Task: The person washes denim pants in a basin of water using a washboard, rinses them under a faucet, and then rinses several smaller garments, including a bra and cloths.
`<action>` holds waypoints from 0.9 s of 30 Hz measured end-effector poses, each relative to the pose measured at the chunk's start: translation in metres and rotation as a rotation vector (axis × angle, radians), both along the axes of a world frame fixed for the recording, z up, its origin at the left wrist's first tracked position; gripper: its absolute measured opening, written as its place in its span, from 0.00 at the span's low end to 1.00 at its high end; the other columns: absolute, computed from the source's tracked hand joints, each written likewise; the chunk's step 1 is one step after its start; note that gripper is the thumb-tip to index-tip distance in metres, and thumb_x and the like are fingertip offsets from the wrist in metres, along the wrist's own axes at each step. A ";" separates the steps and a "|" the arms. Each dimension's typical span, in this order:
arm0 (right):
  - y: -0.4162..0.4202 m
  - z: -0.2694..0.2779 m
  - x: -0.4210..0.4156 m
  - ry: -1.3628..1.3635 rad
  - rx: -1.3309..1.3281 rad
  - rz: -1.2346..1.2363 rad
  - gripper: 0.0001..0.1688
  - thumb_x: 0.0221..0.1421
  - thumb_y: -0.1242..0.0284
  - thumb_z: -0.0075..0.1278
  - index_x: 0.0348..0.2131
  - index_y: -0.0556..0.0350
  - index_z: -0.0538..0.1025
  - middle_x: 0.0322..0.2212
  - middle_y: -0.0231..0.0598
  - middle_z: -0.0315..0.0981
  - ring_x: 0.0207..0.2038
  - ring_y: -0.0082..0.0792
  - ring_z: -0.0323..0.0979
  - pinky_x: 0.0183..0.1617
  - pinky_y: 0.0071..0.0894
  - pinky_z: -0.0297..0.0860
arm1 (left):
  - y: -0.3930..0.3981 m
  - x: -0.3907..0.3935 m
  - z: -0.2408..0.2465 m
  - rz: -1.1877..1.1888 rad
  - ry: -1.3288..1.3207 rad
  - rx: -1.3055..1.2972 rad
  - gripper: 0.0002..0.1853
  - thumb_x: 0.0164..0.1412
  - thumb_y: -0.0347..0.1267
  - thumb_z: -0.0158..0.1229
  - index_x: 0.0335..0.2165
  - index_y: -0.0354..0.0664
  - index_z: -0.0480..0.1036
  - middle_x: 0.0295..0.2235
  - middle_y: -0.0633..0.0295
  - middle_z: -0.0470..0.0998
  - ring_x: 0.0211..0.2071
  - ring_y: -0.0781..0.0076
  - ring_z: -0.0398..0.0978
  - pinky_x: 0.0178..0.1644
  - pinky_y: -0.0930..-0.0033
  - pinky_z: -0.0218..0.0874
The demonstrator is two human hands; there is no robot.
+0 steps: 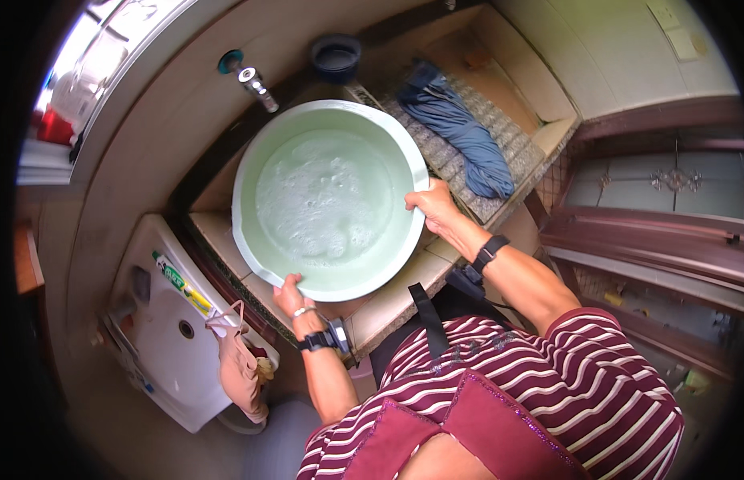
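Note:
A pale green plastic basin [252,162] fills the middle of the view, over a tiled trough. Foamy, soapy water [324,198] covers its floor. My left hand [292,297] grips the near left rim, thumb over the edge. On the right side of the rim, my right hand [433,204] is closed with the thumb inside and the other fingers mostly hidden under the basin. Right of the basin, a twisted bundle of wet-looking blue cloth [462,132] lies on a ridged stone washboard slab [486,207].
A chrome tap [258,90] juts from the wall behind the basin, beside a dark blue bucket [336,58]. At left, a white washbasin [161,360] carries a toothpaste tube [182,282] and a draped pink garment [237,366]. A dark-framed door [654,240] stands at right.

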State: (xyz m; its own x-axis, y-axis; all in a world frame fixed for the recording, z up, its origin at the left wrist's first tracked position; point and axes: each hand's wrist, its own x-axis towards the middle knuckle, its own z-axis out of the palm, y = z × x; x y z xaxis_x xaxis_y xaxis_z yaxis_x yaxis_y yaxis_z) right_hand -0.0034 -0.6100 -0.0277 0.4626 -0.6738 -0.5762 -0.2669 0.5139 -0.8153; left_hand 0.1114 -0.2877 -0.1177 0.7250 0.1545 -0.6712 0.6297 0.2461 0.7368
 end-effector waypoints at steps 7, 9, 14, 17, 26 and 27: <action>0.004 0.026 -0.017 -0.049 0.076 -0.071 0.08 0.35 0.87 0.52 0.24 0.69 0.76 0.22 0.40 0.73 0.21 0.31 0.71 0.21 0.31 0.62 | 0.004 -0.012 0.064 -0.032 -0.059 0.021 0.18 0.44 0.16 0.52 0.38 0.27 0.72 0.31 0.59 0.72 0.30 0.64 0.73 0.38 0.62 0.68; 0.010 0.029 -0.028 -0.038 0.130 -0.093 0.08 0.36 0.88 0.51 0.25 0.69 0.76 0.22 0.41 0.73 0.20 0.31 0.69 0.19 0.31 0.60 | 0.010 -0.009 0.081 -0.084 -0.105 0.011 0.17 0.44 0.16 0.52 0.38 0.27 0.72 0.31 0.59 0.72 0.30 0.64 0.73 0.37 0.63 0.67; 0.012 0.061 -0.089 -0.127 0.204 -0.113 0.14 0.36 0.91 0.50 0.30 0.74 0.76 0.26 0.45 0.75 0.24 0.35 0.73 0.26 0.32 0.69 | 0.016 -0.035 0.135 -0.188 -0.228 0.069 0.12 0.46 0.17 0.51 0.33 0.28 0.73 0.29 0.60 0.73 0.29 0.68 0.72 0.34 0.66 0.64; 0.017 0.123 -0.130 -0.247 0.160 -0.179 0.13 0.37 0.91 0.49 0.30 0.73 0.77 0.25 0.44 0.76 0.25 0.35 0.74 0.29 0.32 0.71 | 0.013 -0.058 0.179 -0.282 -0.368 0.050 0.16 0.46 0.16 0.50 0.38 0.26 0.71 0.32 0.61 0.74 0.30 0.69 0.72 0.38 0.69 0.65; -0.024 0.189 -0.303 -0.467 0.120 -0.298 0.04 0.41 0.85 0.54 0.24 0.68 0.77 0.22 0.37 0.74 0.24 0.25 0.70 0.30 0.27 0.67 | -0.071 -0.173 0.304 -0.464 -0.628 0.147 0.06 0.46 0.20 0.52 0.28 0.32 0.71 0.24 0.66 0.72 0.23 0.76 0.67 0.32 0.74 0.61; -0.033 0.196 -0.328 -0.481 0.104 -0.307 0.04 0.42 0.85 0.54 0.24 0.67 0.77 0.22 0.37 0.74 0.24 0.25 0.70 0.30 0.27 0.68 | -0.081 -0.188 0.307 -0.501 -0.646 0.153 0.05 0.46 0.20 0.53 0.27 0.32 0.71 0.23 0.66 0.72 0.23 0.75 0.67 0.31 0.74 0.61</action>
State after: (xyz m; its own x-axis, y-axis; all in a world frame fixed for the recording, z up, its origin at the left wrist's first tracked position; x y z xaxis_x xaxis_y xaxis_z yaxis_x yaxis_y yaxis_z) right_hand -0.3314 -0.6430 0.1685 0.4812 -0.7695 -0.4198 0.2955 0.5933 -0.7488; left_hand -0.0767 -0.3684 0.1890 0.9677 -0.2329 -0.0967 0.0792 -0.0833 0.9934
